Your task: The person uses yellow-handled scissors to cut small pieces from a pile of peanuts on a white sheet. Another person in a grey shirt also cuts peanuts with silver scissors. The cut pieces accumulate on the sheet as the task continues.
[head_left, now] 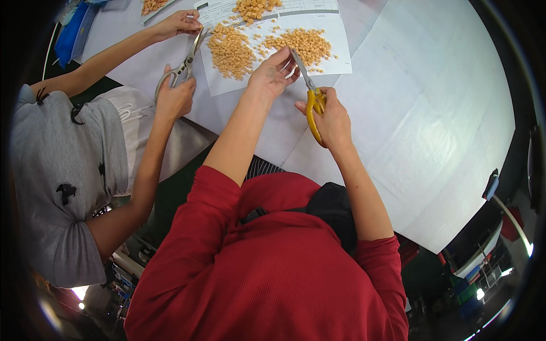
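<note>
My right hand [333,119] is wrapped round the yellow handles of a pair of scissors [314,108], whose metal blades point up and to the left. At the blade tips, my left hand [274,74] has its thumb and fingertips pinched together; whatever they hold is too small or hidden to name. Just beyond my fingers lies a pile of small orange-tan pieces [307,44] on a printed white paper sheet [335,61]. A second pile of such pieces [230,52] spreads to the left, and a third pile [254,8] sits farther back.
On my left a person in a grey shirt [74,148] holds metal scissors [183,71] over the white table [421,113], close to my left forearm. A blue plastic bin [74,31] and a tray of similar pieces [152,7] are at the far left.
</note>
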The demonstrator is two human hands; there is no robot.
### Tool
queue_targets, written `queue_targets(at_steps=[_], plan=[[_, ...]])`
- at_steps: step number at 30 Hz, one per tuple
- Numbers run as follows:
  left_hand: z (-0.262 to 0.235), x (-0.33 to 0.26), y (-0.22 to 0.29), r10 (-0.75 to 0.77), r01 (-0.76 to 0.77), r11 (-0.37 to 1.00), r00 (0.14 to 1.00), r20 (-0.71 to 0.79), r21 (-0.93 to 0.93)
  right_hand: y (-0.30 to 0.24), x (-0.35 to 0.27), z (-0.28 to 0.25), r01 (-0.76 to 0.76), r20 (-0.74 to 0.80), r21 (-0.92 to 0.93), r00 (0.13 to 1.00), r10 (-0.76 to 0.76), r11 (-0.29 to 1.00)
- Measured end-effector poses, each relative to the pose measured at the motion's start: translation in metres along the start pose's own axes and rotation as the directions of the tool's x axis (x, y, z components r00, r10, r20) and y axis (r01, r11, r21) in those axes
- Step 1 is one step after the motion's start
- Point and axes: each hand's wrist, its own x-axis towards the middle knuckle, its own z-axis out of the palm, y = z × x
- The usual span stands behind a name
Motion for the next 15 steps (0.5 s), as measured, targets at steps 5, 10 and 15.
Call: queue_targets(at_steps=[5, 10, 15], plan=[[-0.005, 0.001, -0.001, 0.002, -0.002, 1.0, 0.999, 0.054, 0.0, 0.002, 0.002, 0.001, 0.01, 0.011, 0.058, 1.0, -0.01, 0.998], [-0.004, 0.003, 0.001, 0.031, -0.033, 0.997, 0.999, 0.042, 0.068, 0.0, 0.007, -0.007, -0.096, 0.176, 0.182, 0.982, 0.064, 0.979], [-0.007, 0.007, 0.003, 0.076, -0.079, 0.968, 0.997, 0.024, 0.24, 0.001, 0.011, -0.009, -0.121, 0.177, 0.19, 0.98, 0.087, 0.974]])
